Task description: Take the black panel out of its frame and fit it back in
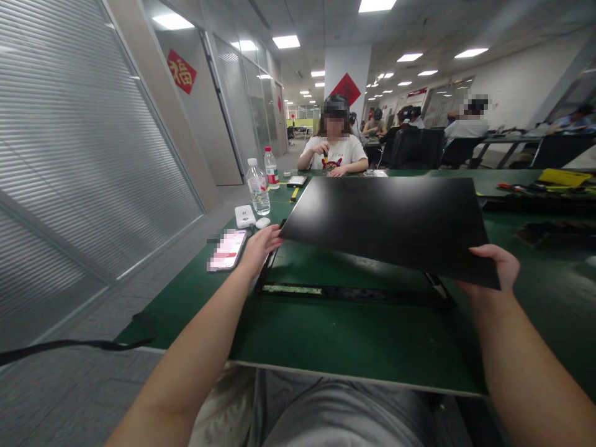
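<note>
A thin, glossy black display panel (386,217) is tilted above the table, its right front corner hanging lower than its left. At its left corner, my left hand (261,247) has its fingers closed on the edge. My right hand (500,268) grips the right front corner, thumb on top and the other fingers underneath. Below the panel lies a black rectangular frame (372,295) with a green circuit strip (292,289) along its front bar. The panel hides the frame's far part.
On the green table (354,347), a phone (227,249), a white device (244,216) and water bottles (259,189) stand at the left. Tools and a yellow item (564,179) lie at the far right. A person (334,146) sits opposite.
</note>
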Tool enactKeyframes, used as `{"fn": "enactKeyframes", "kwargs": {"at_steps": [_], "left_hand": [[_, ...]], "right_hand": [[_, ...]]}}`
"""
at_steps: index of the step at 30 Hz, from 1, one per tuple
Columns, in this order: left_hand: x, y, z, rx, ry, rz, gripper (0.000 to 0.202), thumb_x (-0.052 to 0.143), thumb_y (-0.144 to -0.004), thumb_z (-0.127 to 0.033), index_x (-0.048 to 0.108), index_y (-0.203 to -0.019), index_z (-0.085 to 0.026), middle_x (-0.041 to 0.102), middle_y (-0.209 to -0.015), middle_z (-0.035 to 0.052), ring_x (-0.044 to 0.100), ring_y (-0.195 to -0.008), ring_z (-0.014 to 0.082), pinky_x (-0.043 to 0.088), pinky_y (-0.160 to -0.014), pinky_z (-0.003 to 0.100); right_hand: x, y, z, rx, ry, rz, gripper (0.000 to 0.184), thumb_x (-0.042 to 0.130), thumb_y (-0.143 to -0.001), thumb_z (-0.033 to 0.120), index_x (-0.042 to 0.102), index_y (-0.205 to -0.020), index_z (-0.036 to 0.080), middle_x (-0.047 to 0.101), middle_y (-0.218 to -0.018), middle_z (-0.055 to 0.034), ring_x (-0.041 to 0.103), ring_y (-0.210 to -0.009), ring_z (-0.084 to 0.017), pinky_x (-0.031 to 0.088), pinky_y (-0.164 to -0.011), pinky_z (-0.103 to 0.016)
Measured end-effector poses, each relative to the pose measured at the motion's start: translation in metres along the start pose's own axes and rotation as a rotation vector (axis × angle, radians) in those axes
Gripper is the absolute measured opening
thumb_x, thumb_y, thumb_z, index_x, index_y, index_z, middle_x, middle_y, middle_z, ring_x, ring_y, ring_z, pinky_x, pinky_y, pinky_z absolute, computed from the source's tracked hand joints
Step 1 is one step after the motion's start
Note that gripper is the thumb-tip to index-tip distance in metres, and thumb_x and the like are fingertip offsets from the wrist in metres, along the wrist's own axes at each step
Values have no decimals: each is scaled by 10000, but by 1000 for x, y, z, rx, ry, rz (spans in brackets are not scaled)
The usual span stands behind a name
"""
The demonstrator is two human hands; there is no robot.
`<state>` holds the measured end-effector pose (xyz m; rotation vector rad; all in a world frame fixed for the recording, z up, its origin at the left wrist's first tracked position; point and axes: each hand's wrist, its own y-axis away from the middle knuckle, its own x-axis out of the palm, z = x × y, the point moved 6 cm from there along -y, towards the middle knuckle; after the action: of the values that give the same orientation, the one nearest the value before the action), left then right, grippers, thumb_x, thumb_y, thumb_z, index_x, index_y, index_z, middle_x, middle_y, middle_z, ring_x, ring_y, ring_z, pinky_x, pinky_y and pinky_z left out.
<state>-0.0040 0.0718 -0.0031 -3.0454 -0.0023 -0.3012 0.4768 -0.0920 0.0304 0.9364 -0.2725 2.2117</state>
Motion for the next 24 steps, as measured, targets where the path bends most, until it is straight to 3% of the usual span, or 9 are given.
{"fn": "enactKeyframes", "kwargs": {"at_steps": [5,8,13,18,24], "left_hand": [[6,4,3,-137,143,49,368,788,-973,-417,812,-1209,-136,882,-971,128,846,-890,278,633,-758,323],[8,6,4,-207,194,89,407,850,-888,-377,832,-1207,-126,878,-914,116,842,-817,295,623,-670,322],[5,5,-5,-98,204,104,540,910,-692,-213,867,-1223,-124,891,-1004,106,839,-913,285,625,-763,314],[-5,3,-7,-93,228,7,504,905,-645,-200,879,-1142,-123,884,-985,92,784,-811,230,583,-720,290],[-14,0,-14,-73,284,-31,405,883,-614,-178,865,-1017,-140,861,-924,53,757,-807,214,585,-765,296]], "right_hand": [[1,4,1,6,36,35,725,628,-496,151,844,-1187,185,868,-1029,-93,853,-945,-374,725,-940,-597],[-7,0,1,16,76,-8,662,630,-507,144,841,-1134,180,859,-963,-95,852,-943,-374,732,-908,-569],[-12,-12,-6,75,140,43,570,660,-511,161,833,-1054,176,851,-952,-116,847,-968,-387,729,-885,-555],[-15,-13,-18,232,241,-8,472,674,-516,145,787,-972,185,841,-911,-124,838,-934,-375,717,-832,-524],[-12,-11,-29,315,383,44,401,712,-525,106,735,-916,193,813,-868,-124,809,-837,-330,695,-733,-443]]}}
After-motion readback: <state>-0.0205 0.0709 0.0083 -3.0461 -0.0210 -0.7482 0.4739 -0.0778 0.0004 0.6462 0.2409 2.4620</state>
